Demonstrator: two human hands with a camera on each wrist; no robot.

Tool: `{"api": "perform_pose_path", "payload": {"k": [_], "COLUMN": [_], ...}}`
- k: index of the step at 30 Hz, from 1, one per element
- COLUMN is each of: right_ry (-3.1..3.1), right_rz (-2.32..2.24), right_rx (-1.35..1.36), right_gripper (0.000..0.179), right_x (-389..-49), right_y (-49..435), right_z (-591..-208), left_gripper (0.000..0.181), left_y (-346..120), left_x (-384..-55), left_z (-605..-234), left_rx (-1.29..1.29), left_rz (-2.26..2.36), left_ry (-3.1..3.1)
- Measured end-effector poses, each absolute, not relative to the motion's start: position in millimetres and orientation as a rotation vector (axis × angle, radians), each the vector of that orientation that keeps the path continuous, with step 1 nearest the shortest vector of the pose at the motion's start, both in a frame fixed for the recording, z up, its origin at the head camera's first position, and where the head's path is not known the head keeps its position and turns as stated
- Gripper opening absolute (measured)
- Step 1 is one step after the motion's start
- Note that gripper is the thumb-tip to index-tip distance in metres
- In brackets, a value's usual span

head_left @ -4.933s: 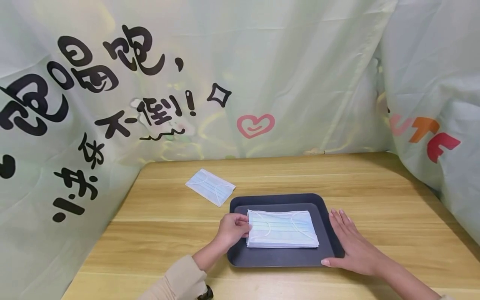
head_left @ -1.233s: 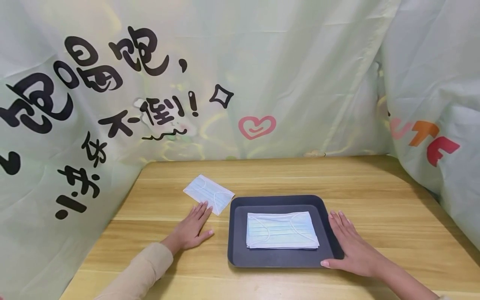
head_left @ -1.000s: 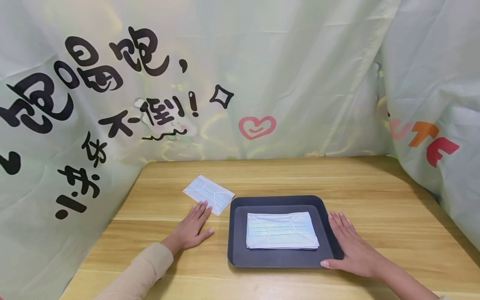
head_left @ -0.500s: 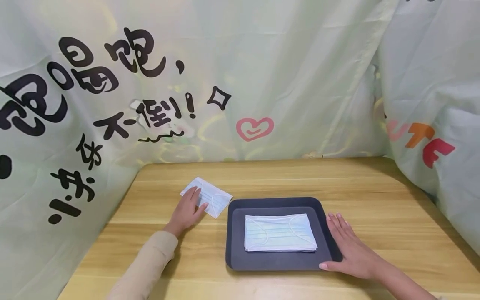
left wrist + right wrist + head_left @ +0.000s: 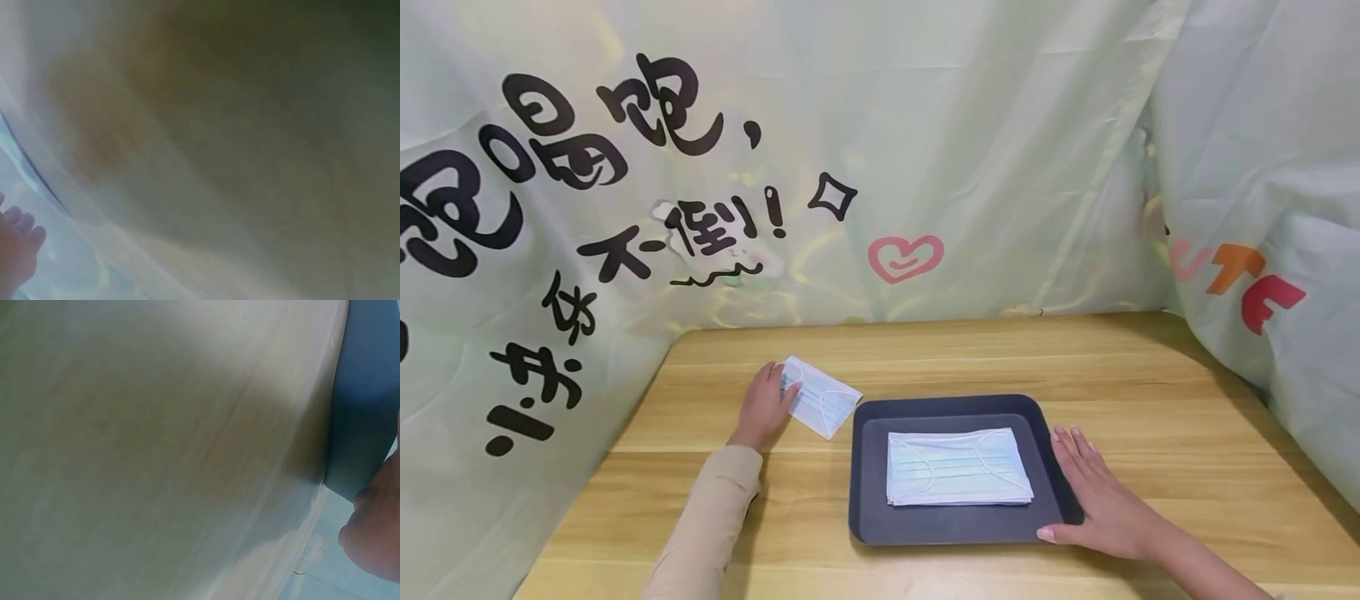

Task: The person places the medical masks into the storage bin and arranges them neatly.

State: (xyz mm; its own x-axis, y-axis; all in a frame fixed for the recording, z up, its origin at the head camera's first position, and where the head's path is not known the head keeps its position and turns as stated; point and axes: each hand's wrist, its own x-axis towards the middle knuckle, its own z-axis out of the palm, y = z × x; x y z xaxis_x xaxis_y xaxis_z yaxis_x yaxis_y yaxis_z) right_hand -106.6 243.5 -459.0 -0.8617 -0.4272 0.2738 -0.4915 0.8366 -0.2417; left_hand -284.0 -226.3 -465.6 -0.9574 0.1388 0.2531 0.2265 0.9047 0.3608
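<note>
In the head view my left hand (image 5: 763, 407) lies over the left end of a loose pale blue face mask (image 5: 826, 402) on the table. Its thumb is spread from the fingers and overlaps the mask; the mask's left corner is hidden beneath the hand. A neat stack of face masks (image 5: 958, 467), ear loops on top, sits in a dark rectangular tray (image 5: 940, 531). Against the tray's right side rests my right hand (image 5: 1105, 512), fingers straight, thumb at the near right corner. The left wrist view catches only part of the left hand (image 5: 19, 250) at its edge.
A wooden table (image 5: 1157, 400) carries everything. Pale fabric (image 5: 1000, 167) hangs behind it and down both sides, printed with black characters and a pink heart (image 5: 906, 259). The tray stands just right of the loose mask.
My left hand let go of the stack's left edge, went left to the table, then slid forward onto the loose mask's left end. The right hand stays at the tray.
</note>
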Motion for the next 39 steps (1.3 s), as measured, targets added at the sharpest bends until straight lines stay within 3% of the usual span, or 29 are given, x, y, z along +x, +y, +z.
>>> {"api": "perform_pose_path", "payload": {"k": [18,39], "right_ry": [-2.808,-2.786], "right_rz": [0.440,0.455], "right_rx": [0.710,0.719], "right_gripper": [0.114,0.115], "right_x": [-107.4,-106.3], "right_y": [242.7,243.7], "right_z": [-458.4,-460.9], "left_gripper": [0.036,0.045], "left_y": [-230.5,-228.9], "left_x": [-292.9,-291.2], "left_z": [-452.6,-449.6], "left_rx": [0.040,0.318], "left_rz": [-0.611,-0.780], "left_ry": [-2.992,-2.982]}}
